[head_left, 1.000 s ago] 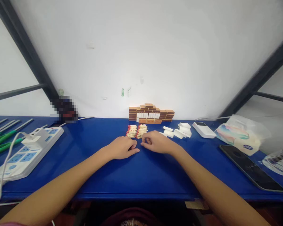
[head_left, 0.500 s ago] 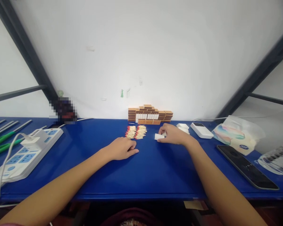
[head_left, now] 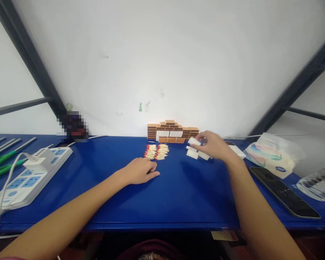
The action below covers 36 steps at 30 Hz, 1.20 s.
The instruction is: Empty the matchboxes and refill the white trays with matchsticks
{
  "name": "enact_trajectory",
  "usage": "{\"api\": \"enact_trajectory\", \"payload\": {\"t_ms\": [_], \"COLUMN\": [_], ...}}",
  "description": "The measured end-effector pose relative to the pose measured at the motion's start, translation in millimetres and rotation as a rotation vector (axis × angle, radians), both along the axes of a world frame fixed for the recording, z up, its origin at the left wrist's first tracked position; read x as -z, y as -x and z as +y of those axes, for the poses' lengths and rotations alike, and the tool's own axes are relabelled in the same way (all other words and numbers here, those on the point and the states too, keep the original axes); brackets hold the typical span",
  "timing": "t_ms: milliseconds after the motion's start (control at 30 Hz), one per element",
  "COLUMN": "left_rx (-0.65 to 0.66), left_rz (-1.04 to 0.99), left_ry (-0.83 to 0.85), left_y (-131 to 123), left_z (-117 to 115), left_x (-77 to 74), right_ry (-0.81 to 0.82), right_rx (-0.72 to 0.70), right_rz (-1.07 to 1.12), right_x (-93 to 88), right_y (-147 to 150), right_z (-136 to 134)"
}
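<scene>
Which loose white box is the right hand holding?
The white box pinched in the right hand; the other loose ones appear lower in view, outside its grip.

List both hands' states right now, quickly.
Left hand: curled beside the matches; palm hidden, so can't tell whether it holds anything.
Right hand: closed on a small white box.

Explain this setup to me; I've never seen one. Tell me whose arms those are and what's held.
There is no machine here: the arms belong to a person working bare-handed. The camera is worn on their head, looking forward and down. On the blue table, two heaps of matches lie before a stack of matchboxes. The right hand holds a small white piece in its fingers, near more white pieces. The left hand, curled near the matches, holds nothing visible. A power strip lies far left, a phone far right.
</scene>
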State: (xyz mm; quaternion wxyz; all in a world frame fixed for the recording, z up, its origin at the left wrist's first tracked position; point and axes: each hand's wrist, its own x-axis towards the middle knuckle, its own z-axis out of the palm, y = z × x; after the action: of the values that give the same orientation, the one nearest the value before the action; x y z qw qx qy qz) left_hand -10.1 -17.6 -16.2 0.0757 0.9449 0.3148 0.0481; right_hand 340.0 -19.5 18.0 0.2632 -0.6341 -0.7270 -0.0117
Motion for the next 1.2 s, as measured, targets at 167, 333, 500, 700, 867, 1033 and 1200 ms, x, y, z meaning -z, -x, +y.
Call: {"api": "enact_trajectory", "payload": {"t_ms": [167, 333, 500, 700, 867, 1033, 1200], "left_rx": [-0.003, -0.008, -0.011, -0.007, -0.001, 0.001, 0.051], "left_rz": [-0.014, -0.013, -0.008, -0.018, -0.031, -0.007, -0.083], "left_ry": [0.003, 0.003, 0.006, 0.008, 0.016, 0.008, -0.017], "left_y": [1, 1, 0, 0, -1, -1, 3], "left_z": [1, 2, 1, 0, 1, -1, 2], "left_x": [1.7, 2.8, 1.0, 0.7, -0.1, 1.5, -17.0], "right_ry": [0.001, 0.033, -0.037, 0.006, -0.032, 0.014, 0.018], "right_rx": [0.307, 0.317, 0.259, 0.240, 0.013, 0.176, 0.288], "right_rz": [0.019, -0.004, -0.111, -0.345, -0.418, -0.546, -0.529], "right_x": [-7.1, 2.0, 15.6, 25.4, 40.9, 58.1, 52.7], "right_y": [-57, -63, -47, -1, 52, 42, 5], "right_z": [-6, -2, 16, 21, 25, 31, 28]}}
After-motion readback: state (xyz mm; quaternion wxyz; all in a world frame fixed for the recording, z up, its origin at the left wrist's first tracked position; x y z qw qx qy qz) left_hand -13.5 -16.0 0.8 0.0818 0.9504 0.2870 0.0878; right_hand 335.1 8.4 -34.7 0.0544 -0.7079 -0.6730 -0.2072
